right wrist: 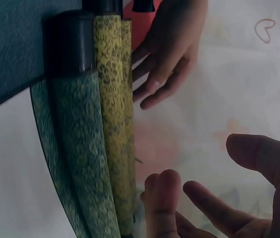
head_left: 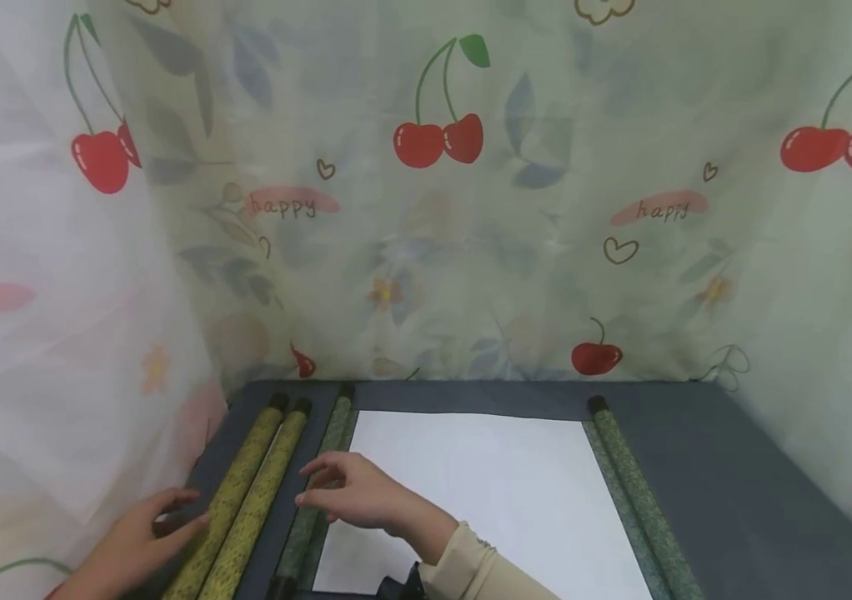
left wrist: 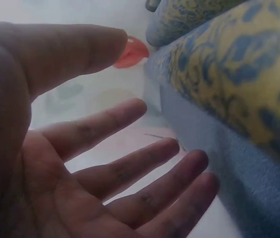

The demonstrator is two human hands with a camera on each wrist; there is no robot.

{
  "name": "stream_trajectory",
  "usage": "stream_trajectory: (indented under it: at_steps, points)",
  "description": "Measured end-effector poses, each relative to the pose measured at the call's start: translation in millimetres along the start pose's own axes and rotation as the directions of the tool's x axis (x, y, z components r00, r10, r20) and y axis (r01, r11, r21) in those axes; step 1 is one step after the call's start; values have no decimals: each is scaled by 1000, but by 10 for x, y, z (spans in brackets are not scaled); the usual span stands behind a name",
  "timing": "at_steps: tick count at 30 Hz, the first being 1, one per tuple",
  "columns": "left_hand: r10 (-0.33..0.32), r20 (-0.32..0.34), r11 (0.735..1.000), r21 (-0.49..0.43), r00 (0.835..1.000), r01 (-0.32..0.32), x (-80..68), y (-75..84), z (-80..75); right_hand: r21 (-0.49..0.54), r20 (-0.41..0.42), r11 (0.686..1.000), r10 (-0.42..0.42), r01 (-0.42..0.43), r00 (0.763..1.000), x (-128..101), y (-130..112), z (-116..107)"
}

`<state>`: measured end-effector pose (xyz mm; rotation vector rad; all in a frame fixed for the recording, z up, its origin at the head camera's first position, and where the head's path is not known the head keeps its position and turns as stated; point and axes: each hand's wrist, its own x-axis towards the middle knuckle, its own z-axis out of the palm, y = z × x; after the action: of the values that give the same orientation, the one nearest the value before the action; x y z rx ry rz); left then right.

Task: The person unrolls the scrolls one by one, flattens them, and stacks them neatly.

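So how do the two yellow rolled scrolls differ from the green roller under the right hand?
The yellow scrolls are fully rolled up and lie beside the left hand. The green roller is darker, edges the opened white sheet, and lies under the right hand. All have dark end caps and floral patterning.

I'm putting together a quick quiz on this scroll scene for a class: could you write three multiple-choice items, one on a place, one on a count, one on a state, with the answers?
1. Where do the yellow rolled scrolls lie?
A. left of the open scroll
B. right of it
C. on top of the white sheet

2. How many yellow rolled scrolls are there?
A. one
B. two
C. four

3. How is the left hand?
A. clenched round a scroll
B. fingers straight, holding nothing
C. out of sight

Answers:
1 A: they sit by the grey mat's left edge, beside the white sheet.
2 B: two lie side by side.
3 B: the left wrist view shows spread fingers beside the scrolls.
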<state>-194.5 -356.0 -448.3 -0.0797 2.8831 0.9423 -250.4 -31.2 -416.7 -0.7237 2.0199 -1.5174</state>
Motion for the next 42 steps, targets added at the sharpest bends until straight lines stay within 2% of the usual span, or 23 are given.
stream_trajectory:
  at_steps: [3, 6, 11, 17, 21, 27, 32, 34, 36, 40, 42]
  points:
    - [-9, 40, 1000, -1, 999, 9, 7, -22, 12, 40, 55, 999, 16, -19, 998, 90, 2, 122]
    - [-13, 57, 999, -33, 998, 15, 9, -16, 40, 38, 104, 999, 27, -31, 994, 176, -6, 229]
    - [11, 50, 998, -60, 999, -8, -9, 11, 81, -66, 141, 997, 37, -28, 989, 271, -47, 371]
    - [30, 59, 997, -69, 998, -26, -20, 14, 115, -153, 146, 986, 84, -62, 986, 338, -105, 461]
    - [-11, 69, 997, -80, 998, 17, 1, 2, 139, -189, 159, 979, 107, -76, 981, 398, -108, 518]
    - [-53, 107, 995, -76, 993, 62, 45, -3, 173, -220, 234, 972, 135, -82, 963, 455, -72, 620]
    - [-65, 84, 993, -90, 994, 72, 47, 90, 157, -290, 220, 955, 134, -66, 966, 476, -76, 672]
    - [-38, 74, 993, -107, 997, 46, 34, 112, 146, -306, 207, 949, 139, -71, 968, 538, -16, 701]
    - [-10, 62, 994, -110, 998, 17, 27, 119, 135, -335, 213, 941, 132, -55, 968, 683, 144, 740]
    - [8, 60, 994, -108, 998, -1, 35, 106, 124, -373, 232, 927, 49, 43, 972, 1063, 616, 829]
    - [11, 65, 994, -107, 998, -4, 42, 96, 123, -383, 216, 921, 21, 65, 976, 1116, 710, 868]
